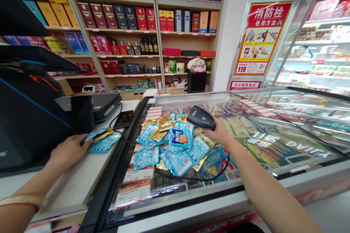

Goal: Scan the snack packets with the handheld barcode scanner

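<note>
My right hand [220,131] is wrapped round the handle of a black barcode scanner [201,117], held above a heap of small snack packets. The heap is made of blue packets [180,162] and gold packets [164,123], lying loose on the glass lid of a freezer. My left hand [68,151] rests at the counter's edge, its fingers closed on a snack packet [91,136]. More blue packets [105,145] lie beneath and beside those fingertips. The scanner's black cable [207,180] loops over the glass round the front of the heap.
A glass-topped freezer [273,160] fills the middle and right. On the left stand a dark checkout machine [30,116], a black phone-like device [124,119] and the white counter [73,185]. Shelves of boxed bottles [117,16] line the back wall, beside a red fire-hydrant poster [264,40].
</note>
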`<state>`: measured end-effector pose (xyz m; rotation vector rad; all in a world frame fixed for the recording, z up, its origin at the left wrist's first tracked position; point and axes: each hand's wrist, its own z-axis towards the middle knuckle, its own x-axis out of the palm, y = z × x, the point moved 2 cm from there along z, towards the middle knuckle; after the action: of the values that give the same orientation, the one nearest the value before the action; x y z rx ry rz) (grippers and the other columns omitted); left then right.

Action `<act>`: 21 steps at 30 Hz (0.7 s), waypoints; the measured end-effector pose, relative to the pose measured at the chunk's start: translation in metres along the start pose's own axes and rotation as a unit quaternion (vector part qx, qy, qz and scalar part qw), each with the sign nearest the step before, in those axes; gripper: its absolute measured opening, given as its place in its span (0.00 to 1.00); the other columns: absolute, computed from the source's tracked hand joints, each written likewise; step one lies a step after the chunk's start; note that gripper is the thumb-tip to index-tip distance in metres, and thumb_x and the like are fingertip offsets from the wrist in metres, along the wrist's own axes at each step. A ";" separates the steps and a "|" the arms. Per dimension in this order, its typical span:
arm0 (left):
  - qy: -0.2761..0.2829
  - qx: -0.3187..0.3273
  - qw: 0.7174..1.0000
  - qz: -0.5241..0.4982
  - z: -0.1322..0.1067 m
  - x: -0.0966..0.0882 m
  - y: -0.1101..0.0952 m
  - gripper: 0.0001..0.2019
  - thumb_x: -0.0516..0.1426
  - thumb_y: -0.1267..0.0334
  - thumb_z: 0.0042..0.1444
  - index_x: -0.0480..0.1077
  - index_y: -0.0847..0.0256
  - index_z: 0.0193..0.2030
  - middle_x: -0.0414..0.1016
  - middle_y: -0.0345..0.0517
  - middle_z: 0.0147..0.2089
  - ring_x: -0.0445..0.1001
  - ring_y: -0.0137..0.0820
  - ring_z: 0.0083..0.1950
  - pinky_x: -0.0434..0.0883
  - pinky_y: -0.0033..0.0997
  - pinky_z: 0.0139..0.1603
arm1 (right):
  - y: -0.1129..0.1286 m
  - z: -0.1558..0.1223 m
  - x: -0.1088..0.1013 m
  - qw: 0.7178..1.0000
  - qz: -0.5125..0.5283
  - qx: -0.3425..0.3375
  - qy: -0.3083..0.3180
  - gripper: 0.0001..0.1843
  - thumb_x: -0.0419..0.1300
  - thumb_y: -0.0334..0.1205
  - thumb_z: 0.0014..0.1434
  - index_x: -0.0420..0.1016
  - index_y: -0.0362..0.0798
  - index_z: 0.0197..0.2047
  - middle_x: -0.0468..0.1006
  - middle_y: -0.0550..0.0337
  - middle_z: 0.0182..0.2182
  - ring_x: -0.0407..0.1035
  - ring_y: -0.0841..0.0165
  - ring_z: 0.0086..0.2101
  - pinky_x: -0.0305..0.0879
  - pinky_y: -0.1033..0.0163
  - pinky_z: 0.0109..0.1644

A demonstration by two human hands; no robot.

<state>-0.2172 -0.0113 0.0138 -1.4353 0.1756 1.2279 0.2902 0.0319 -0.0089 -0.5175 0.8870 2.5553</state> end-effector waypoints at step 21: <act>0.126 -0.150 0.653 -0.731 -0.108 0.042 -0.163 0.13 0.47 0.69 0.63 0.71 0.70 0.46 0.79 0.54 0.39 0.79 0.32 0.44 0.78 0.22 0.39 | -0.003 0.001 0.000 0.999 0.015 0.032 0.015 0.12 0.61 0.41 0.50 0.76 0.45 0.37 0.81 0.55 0.33 0.74 0.61 0.34 0.70 0.59 0.41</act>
<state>-0.0232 -0.0249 0.0615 -1.3799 -0.9174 -0.3373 0.2915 0.0351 -0.0094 -0.5277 0.9905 2.5434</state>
